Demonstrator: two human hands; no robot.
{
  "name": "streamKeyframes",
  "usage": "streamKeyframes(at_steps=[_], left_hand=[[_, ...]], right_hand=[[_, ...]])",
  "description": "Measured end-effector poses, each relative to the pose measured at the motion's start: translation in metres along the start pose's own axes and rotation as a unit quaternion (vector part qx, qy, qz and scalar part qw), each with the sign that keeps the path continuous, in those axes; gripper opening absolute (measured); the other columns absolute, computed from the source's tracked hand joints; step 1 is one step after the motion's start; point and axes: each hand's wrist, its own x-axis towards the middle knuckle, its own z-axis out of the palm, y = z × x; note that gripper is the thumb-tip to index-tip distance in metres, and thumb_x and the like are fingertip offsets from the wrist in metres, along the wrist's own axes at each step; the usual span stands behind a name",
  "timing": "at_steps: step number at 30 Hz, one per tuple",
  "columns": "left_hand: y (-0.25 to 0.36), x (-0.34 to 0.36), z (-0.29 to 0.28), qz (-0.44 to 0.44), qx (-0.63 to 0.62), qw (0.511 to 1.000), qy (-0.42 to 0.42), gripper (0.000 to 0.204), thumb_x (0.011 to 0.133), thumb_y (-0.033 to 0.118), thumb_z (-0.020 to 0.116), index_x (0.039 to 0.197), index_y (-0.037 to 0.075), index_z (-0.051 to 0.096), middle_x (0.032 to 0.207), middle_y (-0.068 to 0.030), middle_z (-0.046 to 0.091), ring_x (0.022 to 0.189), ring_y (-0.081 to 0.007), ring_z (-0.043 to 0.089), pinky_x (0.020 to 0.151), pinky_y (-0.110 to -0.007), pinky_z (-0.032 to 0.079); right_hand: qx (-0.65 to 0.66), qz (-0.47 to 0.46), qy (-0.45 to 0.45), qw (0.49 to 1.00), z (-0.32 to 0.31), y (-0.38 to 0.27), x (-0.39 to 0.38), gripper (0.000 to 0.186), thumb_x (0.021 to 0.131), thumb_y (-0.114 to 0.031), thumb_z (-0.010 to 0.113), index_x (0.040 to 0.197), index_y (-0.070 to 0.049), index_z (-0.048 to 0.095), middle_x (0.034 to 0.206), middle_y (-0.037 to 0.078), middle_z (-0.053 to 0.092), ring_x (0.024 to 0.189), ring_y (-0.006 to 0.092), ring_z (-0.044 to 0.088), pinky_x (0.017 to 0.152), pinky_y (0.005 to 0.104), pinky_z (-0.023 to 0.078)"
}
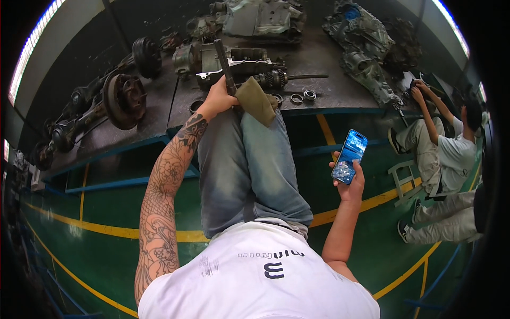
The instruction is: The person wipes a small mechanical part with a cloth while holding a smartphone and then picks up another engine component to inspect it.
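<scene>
My left hand is closed around a dark metal shaft that stands tilted at the bench's front edge. An olive-green cloth hangs beside that hand, over the edge and above my knees; whether my fingers touch it is hidden. Out to the right, over the floor, my right hand holds a smartphone with its screen lit blue. Just beyond the cloth lie a gear shaft with a long thin end, a metal ring and a bearing.
The dark metal bench carries an axle with drum hubs at left, an opened gearbox housing and large castings behind. More castings lie at right. Another person sits there with hands raised, near a stool.
</scene>
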Motion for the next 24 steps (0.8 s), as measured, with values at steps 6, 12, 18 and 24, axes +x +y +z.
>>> streamKeyframes(at_steps=[6,12,18,24], left_hand=[[0.001,-0.001,-0.004,-0.01,-0.027,0.998,-0.059,0.053,0.076,-0.003,0.076,0.123,0.003,0.052,0.108,-0.0028,0.061,0.103,-0.0144,0.06,0.094,-0.031,0.049],[-0.009,0.002,-0.016,-0.011,-0.126,0.977,-0.171,0.067,0.079,-0.008,0.072,0.138,0.003,0.043,0.121,-0.0056,0.059,0.113,-0.0171,0.058,0.1,-0.032,0.048],[-0.004,0.0,-0.02,-0.022,-0.14,0.967,-0.212,0.064,0.082,-0.008,0.071,0.139,0.005,0.045,0.127,-0.0053,0.06,0.121,-0.0179,0.056,0.104,-0.034,0.046],[-0.018,0.001,-0.022,0.0,-0.161,0.957,-0.24,0.071,0.081,-0.01,0.072,0.144,0.006,0.042,0.133,-0.004,0.058,0.125,-0.0161,0.053,0.11,-0.033,0.041]], right_hand=[[-0.012,-0.004,0.001,1.0,-0.005,-0.001,-0.002,0.061,0.096,-0.036,0.064,0.142,-0.004,0.042,0.123,0.023,0.065,0.098,0.0332,0.072,0.05,0.0318,0.061],[0.017,-0.006,0.006,1.0,0.001,0.001,-0.003,0.057,0.099,-0.032,0.06,0.142,0.0,0.042,0.121,0.026,0.065,0.094,0.0351,0.073,0.046,0.0315,0.061],[0.016,-0.006,0.012,1.0,-0.001,0.002,-0.003,0.057,0.099,-0.032,0.06,0.142,0.001,0.042,0.121,0.026,0.065,0.095,0.0351,0.073,0.045,0.0312,0.061],[0.015,0.0,0.01,1.0,-0.003,0.005,-0.001,0.059,0.098,-0.033,0.061,0.142,0.001,0.042,0.122,0.025,0.065,0.096,0.0347,0.073,0.046,0.0313,0.061]])
